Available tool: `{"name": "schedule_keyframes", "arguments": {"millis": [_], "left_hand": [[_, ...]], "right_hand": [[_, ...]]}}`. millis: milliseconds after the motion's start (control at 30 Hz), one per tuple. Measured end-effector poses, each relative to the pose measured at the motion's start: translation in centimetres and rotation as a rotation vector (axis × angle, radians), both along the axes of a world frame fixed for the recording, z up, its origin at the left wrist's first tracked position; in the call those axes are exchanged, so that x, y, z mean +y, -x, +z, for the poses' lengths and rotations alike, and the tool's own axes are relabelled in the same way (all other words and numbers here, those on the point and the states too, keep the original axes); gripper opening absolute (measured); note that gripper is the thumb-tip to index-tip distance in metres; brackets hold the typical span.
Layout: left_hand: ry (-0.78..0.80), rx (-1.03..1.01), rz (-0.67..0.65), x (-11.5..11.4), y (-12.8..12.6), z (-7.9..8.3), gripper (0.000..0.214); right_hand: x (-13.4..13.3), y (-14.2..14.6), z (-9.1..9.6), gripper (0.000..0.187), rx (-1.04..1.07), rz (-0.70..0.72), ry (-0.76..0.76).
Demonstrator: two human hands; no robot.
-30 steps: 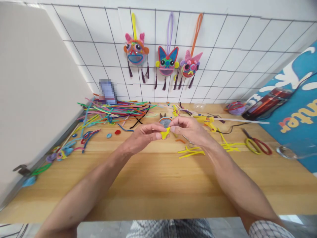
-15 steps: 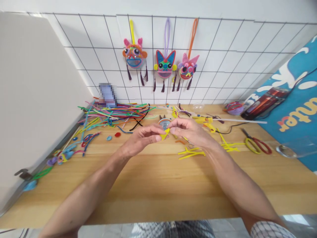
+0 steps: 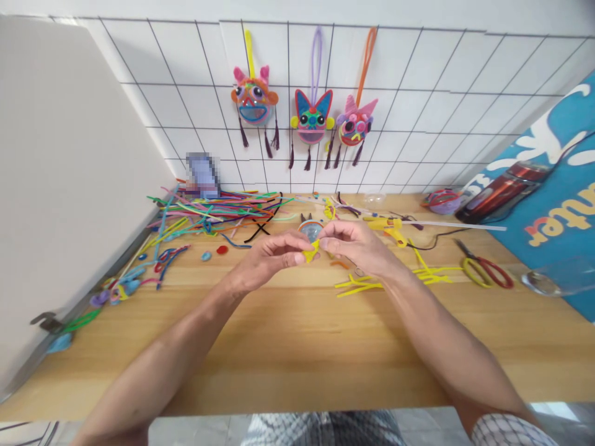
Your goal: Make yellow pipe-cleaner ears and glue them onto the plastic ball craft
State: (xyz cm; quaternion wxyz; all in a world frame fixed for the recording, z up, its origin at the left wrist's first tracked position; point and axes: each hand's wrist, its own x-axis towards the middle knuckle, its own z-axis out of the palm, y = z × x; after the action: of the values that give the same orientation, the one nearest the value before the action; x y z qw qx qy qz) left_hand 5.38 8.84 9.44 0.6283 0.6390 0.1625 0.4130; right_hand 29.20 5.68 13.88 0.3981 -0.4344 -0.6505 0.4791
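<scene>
Between my two hands, above the wooden table, is a small yellow piece (image 3: pixel 311 251), roughly triangular and apparently made of pipe cleaner. My left hand (image 3: pixel 277 255) pinches its left side between thumb and fingers. At its upper right edge, the thumb and fingertips of my right hand (image 3: pixel 346 245) are closed on it. Just behind the fingers sits a clear round dome (image 3: pixel 310 230) with an orange rim, partly hidden. Yellow pipe cleaners (image 3: pixel 362 286) lie beside and beneath my right wrist.
A heap of coloured pipe cleaners (image 3: pixel 218 214) lies at the back left. On the right are a yellow glue gun (image 3: pixel 393 229), scissors (image 3: pixel 486 269), a clear cup (image 3: pixel 553 280) and a red cylinder (image 3: pixel 504 191). Decorated masks (image 3: pixel 312 121) hang on the tiled wall.
The view has shifted slightly. Both hands keep their grip on the yellow piece, which appears turned a little, showing more of its triangular face.
</scene>
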Motion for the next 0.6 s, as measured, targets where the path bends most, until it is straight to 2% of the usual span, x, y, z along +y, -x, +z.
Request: {"name": "schedule_keyframes", "arguments": {"millis": [600], "left_hand": [[-0.033, 0.017, 0.043, -0.02, -0.06, 0.12, 0.021]], "right_hand": [[-0.15, 0.13, 0.15, 0.023, -0.012, -0.028, -0.096]]}}
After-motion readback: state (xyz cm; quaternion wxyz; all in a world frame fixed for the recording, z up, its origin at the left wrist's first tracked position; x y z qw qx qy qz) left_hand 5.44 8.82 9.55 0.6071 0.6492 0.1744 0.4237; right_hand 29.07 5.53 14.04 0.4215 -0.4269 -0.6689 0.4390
